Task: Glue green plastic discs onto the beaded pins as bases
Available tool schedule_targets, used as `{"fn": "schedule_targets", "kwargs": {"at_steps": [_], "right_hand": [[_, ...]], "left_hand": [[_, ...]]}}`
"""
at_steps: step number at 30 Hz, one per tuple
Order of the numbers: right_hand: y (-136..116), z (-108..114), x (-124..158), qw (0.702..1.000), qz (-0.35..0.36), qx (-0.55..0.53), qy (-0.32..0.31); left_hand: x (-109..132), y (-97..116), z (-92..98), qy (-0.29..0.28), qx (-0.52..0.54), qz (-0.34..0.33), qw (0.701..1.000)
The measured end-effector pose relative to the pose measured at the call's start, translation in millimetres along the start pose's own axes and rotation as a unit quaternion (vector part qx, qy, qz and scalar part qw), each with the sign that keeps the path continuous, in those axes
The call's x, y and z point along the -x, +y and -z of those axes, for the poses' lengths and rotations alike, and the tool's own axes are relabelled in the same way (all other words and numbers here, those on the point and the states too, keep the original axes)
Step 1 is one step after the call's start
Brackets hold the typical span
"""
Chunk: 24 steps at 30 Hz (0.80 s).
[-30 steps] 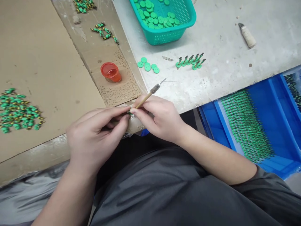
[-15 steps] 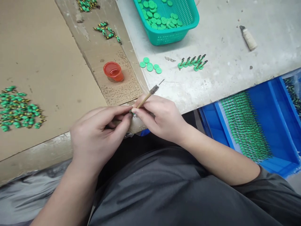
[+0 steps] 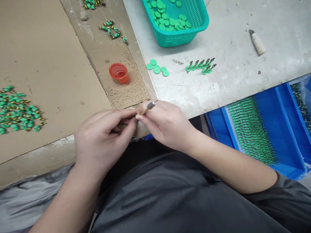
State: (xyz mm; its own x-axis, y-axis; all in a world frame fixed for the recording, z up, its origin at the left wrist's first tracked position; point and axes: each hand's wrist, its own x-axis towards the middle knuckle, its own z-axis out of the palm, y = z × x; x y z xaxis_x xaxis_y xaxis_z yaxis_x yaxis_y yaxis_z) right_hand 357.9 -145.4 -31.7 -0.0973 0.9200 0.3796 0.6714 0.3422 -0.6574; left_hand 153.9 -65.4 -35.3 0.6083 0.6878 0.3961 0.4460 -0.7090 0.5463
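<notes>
My left hand (image 3: 104, 136) is closed, thumb and forefinger pinched at the table's front edge. Whatever small thing it holds is hidden by the fingertips. My right hand (image 3: 167, 123) meets it there, fingertips almost touching the left ones. It grips a thin wooden-handled needle tool (image 3: 148, 108), whose dark wrapped end and fine metal tip point up and away from me. Beyond the hands stands a small red cup (image 3: 119, 73) with liquid in it. Several loose green buttons (image 3: 156, 69) lie to the cup's right.
A teal basket (image 3: 178, 40) holds more green buttons. Green discs with upright dark-tipped pieces (image 3: 204, 66) stand on the table, with a utility knife (image 3: 257, 42) farther right. Green-and-yellow small pieces (image 3: 18, 111) are heaped on cardboard at left. Blue bins (image 3: 274, 106) sit below right.
The needle tool has tilted in my right hand, so its tip sits lower and closer to the knuckles. Both hands stay together at nearly the same place.
</notes>
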Motion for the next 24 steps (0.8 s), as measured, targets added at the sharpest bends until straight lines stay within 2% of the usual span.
{"fn": "schedule_targets", "kwargs": {"at_steps": [9,12,15,19,24], "right_hand": [[1,-2,-2,1.000,-0.006,-0.001,-0.012],[4,-2,-2,0.999,-0.012,-0.038,0.001],[8,1,3,0.993,-0.067,-0.081,0.054],[11,8,18,0.964,-0.145,-0.160,0.157],[15,10,27,0.950,-0.169,-0.201,0.168]], "left_hand": [[-2,1,-0.5,-0.005,0.002,0.002,1.000],[-1,2,0.2,-0.006,0.024,0.035,0.999],[0,2,1.3,-0.012,0.046,0.069,0.996],[3,4,4.7,-0.027,0.069,0.099,0.992],[-2,9,6.8,-0.011,0.085,0.102,0.991]]}}
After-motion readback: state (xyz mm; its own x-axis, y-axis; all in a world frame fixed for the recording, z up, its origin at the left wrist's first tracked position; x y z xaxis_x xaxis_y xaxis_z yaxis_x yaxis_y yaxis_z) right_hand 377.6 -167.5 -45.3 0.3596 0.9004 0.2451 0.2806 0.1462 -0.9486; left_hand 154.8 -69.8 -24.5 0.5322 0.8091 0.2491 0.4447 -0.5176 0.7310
